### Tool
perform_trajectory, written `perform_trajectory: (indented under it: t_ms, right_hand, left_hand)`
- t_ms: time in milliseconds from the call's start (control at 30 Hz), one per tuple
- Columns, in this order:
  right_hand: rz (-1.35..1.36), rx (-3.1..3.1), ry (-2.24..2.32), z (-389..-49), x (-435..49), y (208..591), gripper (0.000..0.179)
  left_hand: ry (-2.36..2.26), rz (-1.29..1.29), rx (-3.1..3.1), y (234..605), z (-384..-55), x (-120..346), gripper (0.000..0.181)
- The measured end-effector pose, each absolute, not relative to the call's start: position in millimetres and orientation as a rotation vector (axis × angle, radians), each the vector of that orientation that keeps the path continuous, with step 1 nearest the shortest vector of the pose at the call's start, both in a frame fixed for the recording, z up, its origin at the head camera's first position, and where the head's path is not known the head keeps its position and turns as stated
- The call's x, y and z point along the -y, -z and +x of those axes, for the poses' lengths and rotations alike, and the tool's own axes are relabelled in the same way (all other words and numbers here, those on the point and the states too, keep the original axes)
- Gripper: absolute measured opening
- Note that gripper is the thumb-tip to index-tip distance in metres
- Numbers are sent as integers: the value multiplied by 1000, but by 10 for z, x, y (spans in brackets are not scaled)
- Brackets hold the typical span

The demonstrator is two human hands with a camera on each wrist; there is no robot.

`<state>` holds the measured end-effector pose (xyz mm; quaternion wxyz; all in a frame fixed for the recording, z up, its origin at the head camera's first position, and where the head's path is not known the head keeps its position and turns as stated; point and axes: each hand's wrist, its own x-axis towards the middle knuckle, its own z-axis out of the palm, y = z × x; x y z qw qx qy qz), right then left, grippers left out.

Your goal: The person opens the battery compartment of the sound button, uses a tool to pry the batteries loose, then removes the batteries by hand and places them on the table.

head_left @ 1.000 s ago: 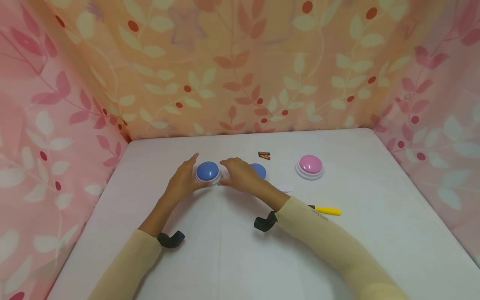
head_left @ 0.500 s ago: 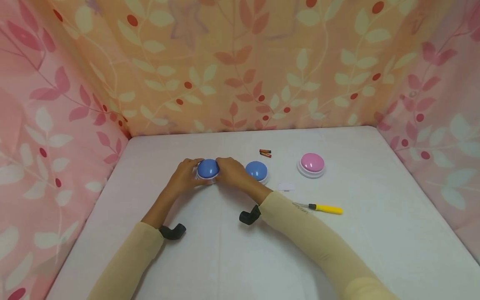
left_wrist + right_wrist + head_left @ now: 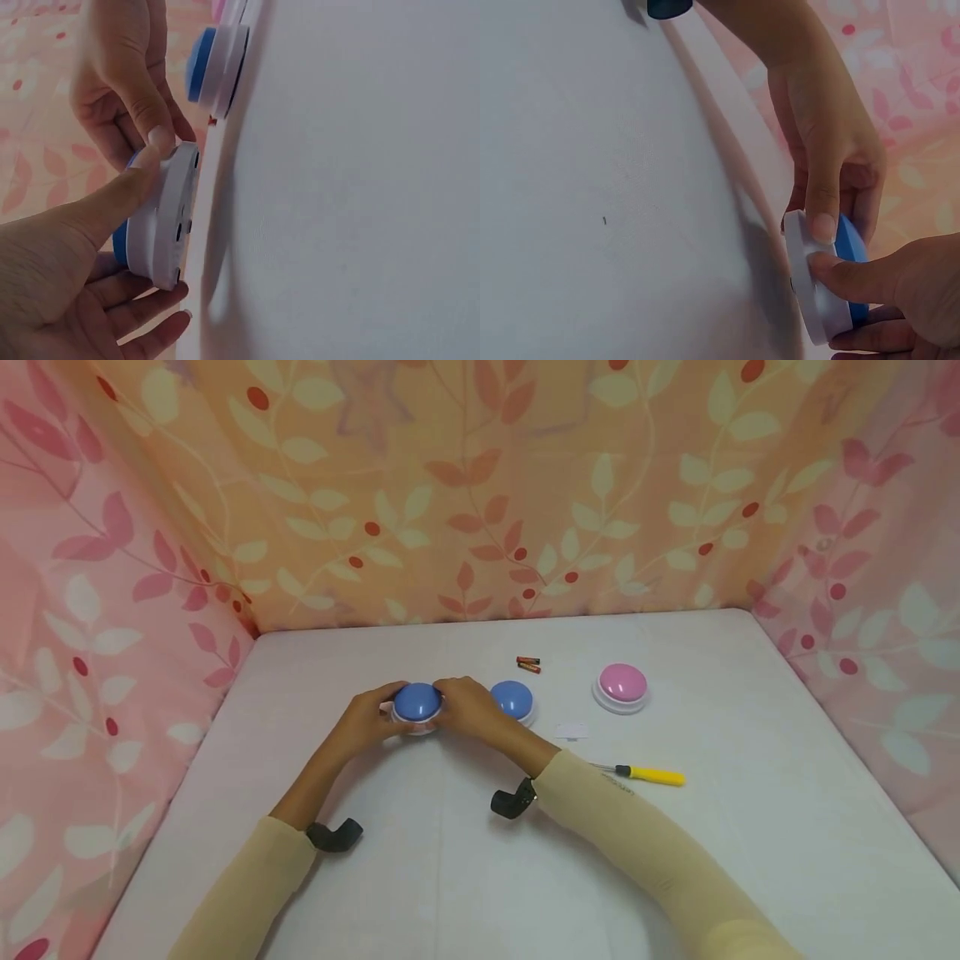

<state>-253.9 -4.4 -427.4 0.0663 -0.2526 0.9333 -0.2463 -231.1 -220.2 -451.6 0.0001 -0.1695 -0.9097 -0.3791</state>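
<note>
A blue-domed push button (image 3: 417, 702) with a white round base is held between both hands at the left-centre of the table. My left hand (image 3: 366, 724) grips its left side, the thumb along the near side of the base. From the right, my right hand (image 3: 471, 710) pinches it with thumb and fingers. In the left wrist view the push button (image 3: 154, 232) shows its underside, with small dark holes, tilted and raised off the cloth. A second blue push button (image 3: 513, 700) sits just right of my right hand. Farther right stands a pink push button (image 3: 622, 687).
Two small orange-and-black batteries (image 3: 528, 665) lie behind the second blue button. A small white plate (image 3: 572, 732), perhaps a cover, lies in front of it. A yellow-handled screwdriver (image 3: 656, 776) rests near my right sleeve. Patterned curtains (image 3: 480, 485) border the white table (image 3: 420, 893).
My hands were spread apart around the blue push button; they have closed in and now grip it from both sides. The other things on the table have stayed put.
</note>
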Motion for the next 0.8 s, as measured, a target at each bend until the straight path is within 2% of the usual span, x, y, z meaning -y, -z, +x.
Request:
perform_trajectory:
  t_ms: [267, 800]
  right_hand:
    - [-737, -2773, 866, -2371, -178, 4095, 61]
    - [-878, -2822, 956, -2117, -671, 4084, 63]
  left_hand:
    - [1234, -574, 2813, 4398, -2190, 2071, 80]
    - [1297, -524, 2736, 4228, -1947, 1735, 82]
